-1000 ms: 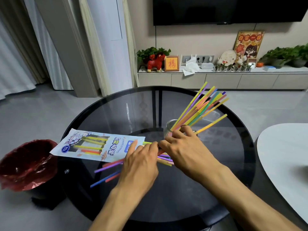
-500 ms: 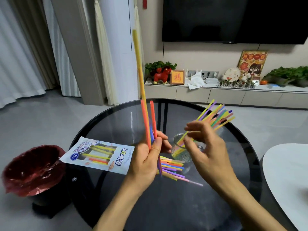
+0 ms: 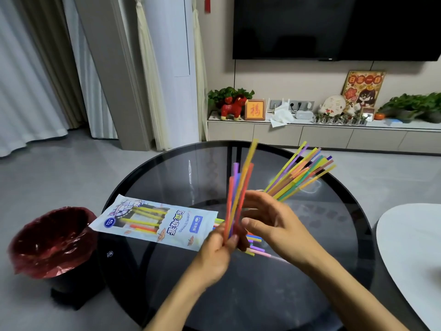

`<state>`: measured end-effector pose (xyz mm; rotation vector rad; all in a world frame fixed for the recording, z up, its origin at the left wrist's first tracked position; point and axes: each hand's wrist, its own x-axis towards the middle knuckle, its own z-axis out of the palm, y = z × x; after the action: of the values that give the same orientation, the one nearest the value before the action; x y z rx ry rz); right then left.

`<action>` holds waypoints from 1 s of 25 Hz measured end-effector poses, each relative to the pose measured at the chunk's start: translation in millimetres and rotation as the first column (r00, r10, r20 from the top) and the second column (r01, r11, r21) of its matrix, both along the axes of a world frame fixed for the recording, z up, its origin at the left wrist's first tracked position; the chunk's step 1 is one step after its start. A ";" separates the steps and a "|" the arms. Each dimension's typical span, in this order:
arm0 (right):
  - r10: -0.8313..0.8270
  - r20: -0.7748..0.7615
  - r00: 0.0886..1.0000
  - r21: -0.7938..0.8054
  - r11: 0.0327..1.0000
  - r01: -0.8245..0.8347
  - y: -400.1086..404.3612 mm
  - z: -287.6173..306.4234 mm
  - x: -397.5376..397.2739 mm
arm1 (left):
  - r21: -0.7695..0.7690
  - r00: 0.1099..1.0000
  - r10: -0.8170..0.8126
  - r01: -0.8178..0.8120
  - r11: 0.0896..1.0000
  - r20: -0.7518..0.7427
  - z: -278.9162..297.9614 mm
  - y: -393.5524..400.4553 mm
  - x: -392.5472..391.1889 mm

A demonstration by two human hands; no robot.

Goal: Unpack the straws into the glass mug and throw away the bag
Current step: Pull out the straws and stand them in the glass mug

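On the floor at far left: bin [image 3: 51,242], red liner. Round glass table [image 3: 167,177]: straw bag [image 3: 155,222], flat, long axis left-right, open end rightward; label "40" legible, "STRAWS" in small print. Left hand [image 3: 218,249]: fingers pinched shut around a bunch of straws [image 3: 237,197], upright, tips leaning slightly right. Loose straws [image 3: 256,246] beneath, lying on the glass. Right hand [image 3: 278,223]: fingers half-curled, touching the bunch. Mug straws [image 3: 300,174]: fanned up-right; mug hidden behind the hand.
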<state>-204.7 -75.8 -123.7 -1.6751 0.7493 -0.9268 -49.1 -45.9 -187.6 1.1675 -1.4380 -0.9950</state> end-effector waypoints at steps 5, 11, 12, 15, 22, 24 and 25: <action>0.055 -0.006 0.998 -0.038 0.998 -0.055 -10.5 -6.3 -7.2 | 0.209 0.985 -0.135 0.111 0.972 0.103 -24.0 -4.0 0.5; 0.132 -0.124 0.983 -0.055 0.989 -0.140 -15.7 -18.0 -6.7 | 0.326 0.942 -0.275 0.203 0.923 0.191 -12.6 -2.6 3.2; 0.133 -0.155 0.979 -0.081 0.986 -0.147 -16.4 -18.5 -5.8 | 0.334 0.939 -0.285 0.211 0.919 0.191 -12.1 -2.6 3.4; 0.145 -0.136 0.980 -0.081 0.984 -0.157 -18.4 -20.2 -5.0 | 0.366 0.944 -0.287 0.212 0.906 0.164 -11.6 -1.7 4.0; 0.134 -0.158 0.978 -0.150 0.976 -0.158 -16.7 -24.1 -1.4 | 0.351 0.939 -0.297 0.223 0.909 0.173 -7.2 -0.9 2.7; 0.150 -0.166 0.975 -0.137 0.975 -0.173 -18.3 -27.3 -1.4 | 0.359 0.937 -0.311 0.238 0.903 0.161 -8.9 -0.3 3.4; 0.148 -0.153 0.977 -0.115 0.979 -0.166 -18.7 -27.7 -0.8 | 0.364 0.937 -0.316 0.246 0.898 0.148 -8.9 0.4 3.9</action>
<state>-205.6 -94.6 -151.4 -1.9007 0.6526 -0.7615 -45.1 -45.4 -196.5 1.3650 -1.6779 -1.4044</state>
